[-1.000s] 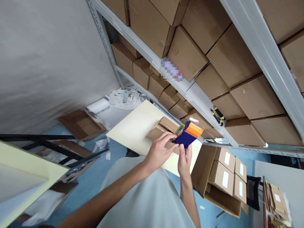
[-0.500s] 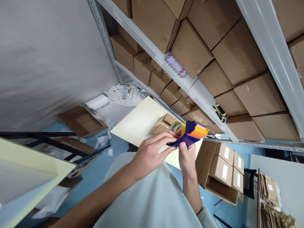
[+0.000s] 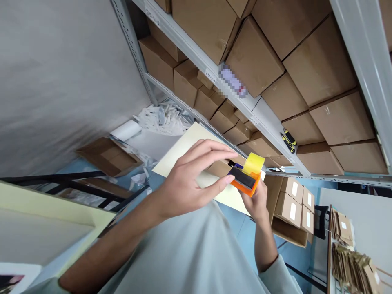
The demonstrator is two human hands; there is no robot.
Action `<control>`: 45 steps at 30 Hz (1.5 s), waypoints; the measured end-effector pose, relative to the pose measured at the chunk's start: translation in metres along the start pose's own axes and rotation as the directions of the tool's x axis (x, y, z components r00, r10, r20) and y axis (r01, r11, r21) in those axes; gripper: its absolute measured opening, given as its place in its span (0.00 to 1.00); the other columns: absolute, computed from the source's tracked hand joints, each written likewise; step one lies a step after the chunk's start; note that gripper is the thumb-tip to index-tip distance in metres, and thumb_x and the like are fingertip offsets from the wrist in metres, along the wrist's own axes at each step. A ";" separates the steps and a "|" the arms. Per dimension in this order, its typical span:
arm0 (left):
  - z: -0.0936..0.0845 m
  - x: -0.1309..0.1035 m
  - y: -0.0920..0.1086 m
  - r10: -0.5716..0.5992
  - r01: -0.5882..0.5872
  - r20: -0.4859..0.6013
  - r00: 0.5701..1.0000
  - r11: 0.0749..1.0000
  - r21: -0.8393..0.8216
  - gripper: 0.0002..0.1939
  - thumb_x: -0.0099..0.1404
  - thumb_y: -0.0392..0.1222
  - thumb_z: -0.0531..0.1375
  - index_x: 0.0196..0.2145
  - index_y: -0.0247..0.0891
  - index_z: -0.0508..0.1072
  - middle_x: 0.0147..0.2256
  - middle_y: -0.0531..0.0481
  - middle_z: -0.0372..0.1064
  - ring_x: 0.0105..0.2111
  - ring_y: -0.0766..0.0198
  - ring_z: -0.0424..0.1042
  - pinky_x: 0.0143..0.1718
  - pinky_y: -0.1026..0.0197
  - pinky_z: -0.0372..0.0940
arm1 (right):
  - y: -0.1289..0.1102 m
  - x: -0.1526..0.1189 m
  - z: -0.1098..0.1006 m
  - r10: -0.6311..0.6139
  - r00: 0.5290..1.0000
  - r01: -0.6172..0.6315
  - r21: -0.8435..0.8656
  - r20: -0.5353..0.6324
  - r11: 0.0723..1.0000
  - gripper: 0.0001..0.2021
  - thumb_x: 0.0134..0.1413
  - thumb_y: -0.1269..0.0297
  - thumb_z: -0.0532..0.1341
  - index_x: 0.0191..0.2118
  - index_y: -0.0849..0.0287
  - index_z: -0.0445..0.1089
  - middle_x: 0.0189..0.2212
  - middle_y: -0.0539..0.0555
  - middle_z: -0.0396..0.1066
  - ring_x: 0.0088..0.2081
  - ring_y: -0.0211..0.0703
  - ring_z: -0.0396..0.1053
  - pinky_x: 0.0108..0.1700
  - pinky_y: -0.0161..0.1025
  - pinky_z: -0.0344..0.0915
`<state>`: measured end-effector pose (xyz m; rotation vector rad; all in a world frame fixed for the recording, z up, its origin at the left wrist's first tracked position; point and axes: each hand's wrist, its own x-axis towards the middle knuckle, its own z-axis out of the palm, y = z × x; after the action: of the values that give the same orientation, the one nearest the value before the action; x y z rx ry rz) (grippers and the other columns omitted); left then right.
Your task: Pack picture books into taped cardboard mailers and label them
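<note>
My right hand (image 3: 258, 199) holds an orange and dark blue tape dispenser (image 3: 244, 181) from below and from its right side. A yellow roll of tape (image 3: 254, 163) shows at its upper right. The dispenser's black strip faces up. My left hand (image 3: 191, 179) is at the dispenser's left, its fingers stretched out and the thumb apart from them. The thumb tip is at the dispenser's left edge; I cannot tell whether it touches. Behind my hands, a small cardboard box (image 3: 218, 168) sits on a cream tabletop (image 3: 176, 153), partly hidden.
Steel shelving (image 3: 263, 118) packed with cardboard boxes rises ahead. Two yellow-black cutters (image 3: 288, 141) lie on its ledge. At right is an open carton (image 3: 289, 234) with labelled boxes. Paper scraps (image 3: 167, 118) and an open carton (image 3: 108, 157) are at left.
The dispenser has turned, so its black strip and the tape's outer side now show. My left hand has let go of it and its fingers have spread. My right hand has shifted slightly right.
</note>
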<state>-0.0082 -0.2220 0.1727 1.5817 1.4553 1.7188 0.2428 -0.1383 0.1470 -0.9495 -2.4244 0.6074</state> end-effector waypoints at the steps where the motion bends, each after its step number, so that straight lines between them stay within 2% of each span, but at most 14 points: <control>1: -0.002 0.002 -0.001 0.024 -0.024 0.020 1.000 1.000 -0.002 0.15 0.73 0.38 0.65 0.55 0.46 0.80 0.50 0.46 0.79 0.52 0.55 0.77 0.56 0.50 0.75 | -0.002 0.001 -0.001 -0.033 0.999 0.032 -0.047 -0.017 0.998 0.03 0.66 0.67 0.63 0.43 0.53 0.74 0.36 0.54 0.79 0.36 0.49 0.77 0.39 0.45 0.75; 6: -0.010 0.010 -0.010 0.092 -0.091 0.090 0.992 0.996 -0.023 0.11 0.73 0.35 0.64 0.50 0.45 0.82 0.45 0.48 0.81 0.47 0.58 0.78 0.53 0.52 0.74 | -0.010 0.005 -0.006 -0.149 0.988 0.135 -0.228 -0.045 0.964 0.06 0.64 0.71 0.62 0.43 0.52 0.71 0.32 0.52 0.76 0.32 0.47 0.74 0.33 0.41 0.70; 10: -0.011 0.013 -0.018 0.057 -0.050 0.142 0.988 0.997 -0.056 0.08 0.74 0.38 0.64 0.48 0.45 0.82 0.43 0.48 0.80 0.46 0.58 0.77 0.52 0.52 0.74 | -0.013 0.007 -0.011 -0.205 0.978 0.185 -0.341 -0.023 0.922 0.10 0.65 0.72 0.62 0.48 0.52 0.73 0.33 0.53 0.78 0.33 0.48 0.74 0.35 0.43 0.71; 14: -0.009 0.015 -0.028 0.000 0.018 0.235 0.972 0.997 -0.073 0.07 0.75 0.44 0.65 0.47 0.48 0.83 0.42 0.47 0.80 0.46 0.55 0.77 0.53 0.50 0.74 | -0.012 0.008 -0.013 -0.189 0.982 0.177 -0.373 0.005 0.911 0.13 0.67 0.72 0.61 0.53 0.51 0.73 0.37 0.55 0.80 0.34 0.49 0.74 0.38 0.45 0.71; 17: -0.006 0.017 -0.035 0.012 0.016 0.269 0.963 0.995 -0.101 0.06 0.75 0.46 0.67 0.47 0.48 0.83 0.42 0.47 0.80 0.45 0.55 0.77 0.53 0.50 0.75 | -0.007 0.007 -0.014 -0.174 0.985 0.165 -0.383 0.013 0.909 0.10 0.68 0.71 0.61 0.51 0.52 0.74 0.32 0.53 0.77 0.32 0.48 0.72 0.38 0.44 0.70; 23: 0.000 0.021 -0.046 0.096 -0.059 0.260 0.961 0.988 -0.146 0.07 0.78 0.38 0.63 0.43 0.47 0.81 0.40 0.49 0.80 0.43 0.58 0.77 0.50 0.54 0.73 | 0.003 0.005 -0.018 -0.163 0.986 0.162 -0.489 0.043 0.857 0.06 0.69 0.70 0.60 0.44 0.54 0.74 0.30 0.53 0.74 0.32 0.48 0.70 0.38 0.44 0.69; 27: 0.012 0.015 -0.056 0.087 -0.057 0.257 0.962 0.991 -0.122 0.08 0.78 0.37 0.61 0.44 0.46 0.80 0.40 0.48 0.80 0.43 0.58 0.77 0.51 0.54 0.74 | 0.014 0.004 -0.019 -0.116 0.988 0.150 -0.455 0.102 0.878 0.07 0.69 0.72 0.60 0.43 0.54 0.73 0.30 0.52 0.73 0.31 0.47 0.70 0.40 0.43 0.70; 31: 0.041 -0.005 -0.086 0.008 0.030 0.283 0.959 0.991 -0.131 0.07 0.79 0.39 0.59 0.43 0.43 0.78 0.41 0.45 0.79 0.44 0.57 0.77 0.52 0.54 0.73 | 0.035 -0.006 -0.009 0.021 0.966 0.100 -0.450 0.257 0.887 0.04 0.74 0.65 0.59 0.46 0.56 0.72 0.33 0.56 0.77 0.36 0.51 0.75 0.41 0.44 0.72; 34: 0.061 -0.023 -0.122 -0.132 0.206 0.349 0.928 0.961 -0.185 0.11 0.79 0.42 0.57 0.39 0.42 0.76 0.39 0.47 0.78 0.42 0.59 0.77 0.48 0.58 0.72 | 0.053 -0.021 -0.003 0.214 0.875 0.036 -0.499 0.434 0.866 0.11 0.76 0.55 0.60 0.45 0.57 0.70 0.33 0.59 0.79 0.35 0.54 0.79 0.37 0.43 0.72; 36: 0.062 -0.031 -0.146 -0.321 0.396 0.338 0.885 0.900 -0.181 0.12 0.77 0.48 0.59 0.37 0.42 0.76 0.38 0.48 0.78 0.40 0.58 0.77 0.47 0.58 0.72 | 0.064 -0.031 -0.009 0.381 0.783 -0.044 -0.567 0.492 0.822 0.13 0.75 0.52 0.62 0.46 0.58 0.70 0.34 0.61 0.81 0.33 0.55 0.80 0.34 0.43 0.70; 38: 0.054 -0.034 -0.166 -0.520 0.576 0.287 0.805 0.800 -0.166 0.14 0.72 0.54 0.62 0.37 0.42 0.77 0.38 0.48 0.78 0.40 0.57 0.77 0.48 0.58 0.71 | 0.075 -0.036 -0.025 0.532 0.683 -0.137 -0.628 0.500 0.766 0.14 0.74 0.51 0.63 0.46 0.58 0.70 0.33 0.61 0.81 0.31 0.56 0.80 0.31 0.43 0.67; 40: 0.044 -0.033 -0.180 -0.646 0.698 0.274 0.712 0.695 -0.173 0.17 0.67 0.58 0.67 0.37 0.41 0.78 0.38 0.48 0.78 0.41 0.56 0.77 0.49 0.56 0.72 | 0.085 -0.032 -0.045 0.619 0.585 -0.217 -0.635 0.523 0.741 0.15 0.73 0.49 0.63 0.42 0.57 0.70 0.30 0.59 0.79 0.28 0.56 0.78 0.29 0.42 0.64; 42: 0.040 -0.032 -0.186 -0.705 0.769 0.307 0.639 0.595 -0.234 0.21 0.62 0.61 0.71 0.37 0.40 0.78 0.37 0.48 0.76 0.41 0.55 0.76 0.50 0.53 0.73 | 0.094 -0.019 -0.065 0.643 0.506 -0.277 -0.598 0.575 0.752 0.17 0.71 0.45 0.62 0.38 0.55 0.70 0.27 0.56 0.77 0.26 0.53 0.75 0.28 0.42 0.61; 45: 0.048 -0.033 -0.184 -0.736 0.825 0.395 0.549 0.403 -0.396 0.27 0.56 0.64 0.75 0.36 0.37 0.77 0.37 0.50 0.73 0.39 0.58 0.74 0.56 0.45 0.76 | 0.107 0.011 -0.086 0.656 0.421 -0.322 -0.573 0.627 0.754 0.18 0.64 0.43 0.64 0.34 0.53 0.70 0.24 0.53 0.75 0.24 0.48 0.70 0.27 0.41 0.58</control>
<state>-0.0198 -0.1574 -0.0093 0.5027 1.1570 1.1868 0.3384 -0.0399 0.1594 -1.9907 -3.1164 0.9790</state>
